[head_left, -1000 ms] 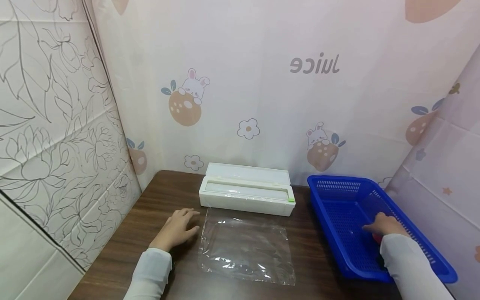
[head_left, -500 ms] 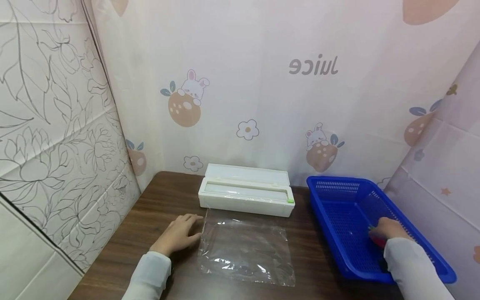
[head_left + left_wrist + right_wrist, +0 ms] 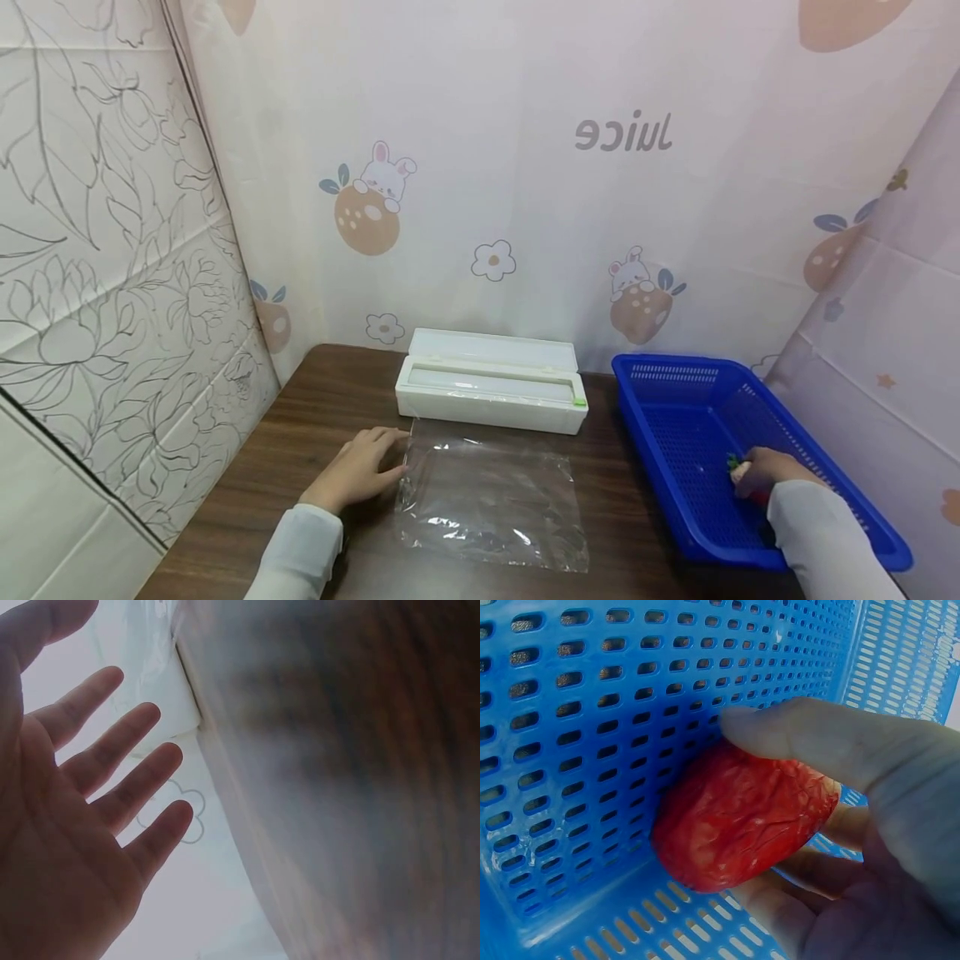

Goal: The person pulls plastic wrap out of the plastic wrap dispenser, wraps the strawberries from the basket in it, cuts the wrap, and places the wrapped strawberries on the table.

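Inside the blue basket [image 3: 693,533] my right hand [image 3: 776,471] grips a wrinkled red fruit or vegetable [image 3: 735,817], thumb over it and fingers beneath. A green tip with a pale part shows at its end in the head view; its exact kind is unclear. My left hand [image 3: 360,471] lies at the left edge of a sheet of clear plastic film [image 3: 487,500], fingers spread and fairly straight, holding nothing. Whether the fingertips touch the film, I cannot tell. The film lies on the table in front of a white cling-film box [image 3: 491,408], whose lid stands up.
A brown wooden table [image 3: 300,417] carries everything. The box has a green piece [image 3: 580,402] at its right end. Printed curtains [image 3: 487,167] hang behind and at both sides. The basket stands by the right-hand curtain.
My right hand has closed around the red item and turned it, so its green and pale end now shows. My left hand has barely shifted toward the film.
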Motion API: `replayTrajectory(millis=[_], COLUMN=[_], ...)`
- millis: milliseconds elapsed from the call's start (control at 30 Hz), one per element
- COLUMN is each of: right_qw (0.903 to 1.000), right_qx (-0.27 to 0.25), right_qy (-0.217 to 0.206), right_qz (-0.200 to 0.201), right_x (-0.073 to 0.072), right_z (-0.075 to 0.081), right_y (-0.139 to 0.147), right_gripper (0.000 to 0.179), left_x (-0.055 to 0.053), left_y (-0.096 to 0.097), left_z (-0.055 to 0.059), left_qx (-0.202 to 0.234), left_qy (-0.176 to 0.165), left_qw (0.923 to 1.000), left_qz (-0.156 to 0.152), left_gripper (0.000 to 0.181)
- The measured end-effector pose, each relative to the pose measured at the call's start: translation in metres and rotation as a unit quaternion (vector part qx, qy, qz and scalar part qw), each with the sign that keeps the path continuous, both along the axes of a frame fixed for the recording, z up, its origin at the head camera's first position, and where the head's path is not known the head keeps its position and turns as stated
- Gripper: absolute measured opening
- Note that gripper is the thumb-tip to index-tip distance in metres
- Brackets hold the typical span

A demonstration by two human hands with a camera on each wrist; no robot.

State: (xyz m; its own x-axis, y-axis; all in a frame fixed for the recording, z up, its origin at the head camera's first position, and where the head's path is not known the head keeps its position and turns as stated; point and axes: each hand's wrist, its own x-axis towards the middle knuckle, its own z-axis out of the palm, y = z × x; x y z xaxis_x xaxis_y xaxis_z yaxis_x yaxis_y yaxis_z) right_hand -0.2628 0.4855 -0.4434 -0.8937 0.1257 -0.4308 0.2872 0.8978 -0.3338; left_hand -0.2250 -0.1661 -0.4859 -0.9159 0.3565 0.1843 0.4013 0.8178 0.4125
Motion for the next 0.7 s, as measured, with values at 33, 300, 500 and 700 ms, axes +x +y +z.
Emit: replayTrajectory(millis=[33,300,500,700], right_qw=[1.0000,0.9999,0.9998,0.9978], right_qx=[0.002,-0.012,-0.006,0.011], right_qy=[0.000,-0.002,-0.005,0.024], right_qz=[-0.001,0.004,0.016,0.060], right_x=[0.000,0.000,0.001,0.003], right_z=[-0.001,-0.003,0.003,0.013], right_y=[0.001,0.003,0.000,-0.006], right_gripper=[0.073,0.043,0.029,0.024], left_x=[0.000,0.001,0.002,0.002], left_y=[0.000,-0.001,0.000,0.000], left_z=[0.000,-0.004,-0.003,-0.001], left_qx=[0.001,-0.001,0.004,0.002], left_qy=[0.000,0.001,-0.004,-0.005], left_qw=[1.0000,1.0000,1.0000,1.0000], left_qz=[0.000,0.006,0.002,0.001], left_gripper=[0.052,0.050,0.050,0.050])
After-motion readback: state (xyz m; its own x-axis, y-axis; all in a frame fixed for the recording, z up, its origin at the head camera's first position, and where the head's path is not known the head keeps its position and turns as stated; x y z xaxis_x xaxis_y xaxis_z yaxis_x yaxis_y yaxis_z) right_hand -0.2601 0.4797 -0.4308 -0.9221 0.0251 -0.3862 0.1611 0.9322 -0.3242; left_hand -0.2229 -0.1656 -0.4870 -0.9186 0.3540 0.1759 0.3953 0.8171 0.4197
